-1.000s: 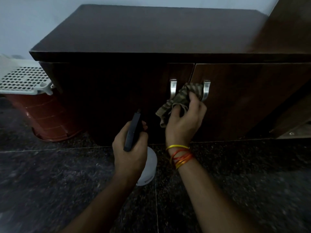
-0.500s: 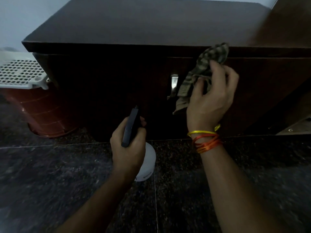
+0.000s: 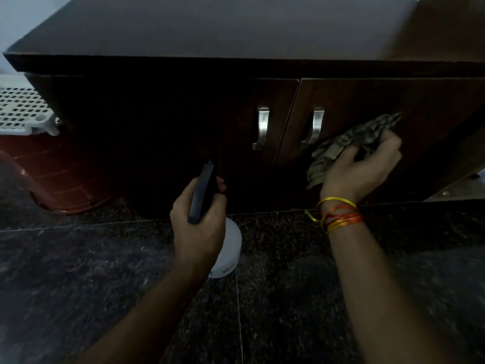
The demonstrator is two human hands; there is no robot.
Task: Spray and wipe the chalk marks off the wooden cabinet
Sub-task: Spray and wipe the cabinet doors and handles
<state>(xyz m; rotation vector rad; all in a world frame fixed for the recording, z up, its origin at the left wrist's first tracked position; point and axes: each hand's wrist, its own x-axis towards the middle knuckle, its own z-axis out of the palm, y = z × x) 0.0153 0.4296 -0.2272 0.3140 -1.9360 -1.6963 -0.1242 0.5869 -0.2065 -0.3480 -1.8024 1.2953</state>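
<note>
The dark wooden cabinet (image 3: 183, 122) fills the upper view, with two doors and two metal handles at the middle. My right hand (image 3: 363, 169) grips a crumpled checked cloth (image 3: 341, 145) against the right door, just right of the right handle (image 3: 316, 127). My left hand (image 3: 202, 222) holds a spray bottle with a dark head (image 3: 202, 193) and a white body (image 3: 228, 248), pointed at the left door below the left handle (image 3: 262, 127). No chalk marks show in the dim light.
A reddish-brown bin (image 3: 57, 177) with a white perforated lid (image 3: 23, 111) stands on the floor left of the cabinet. Dark speckled floor tiles (image 3: 275, 298) run below. Another wooden panel (image 3: 459, 27) rises at the right edge.
My right hand carried the cloth from between the handles up to the cabinet's top edge, then down and right onto the right door. The left hand stayed put with the bottle.
</note>
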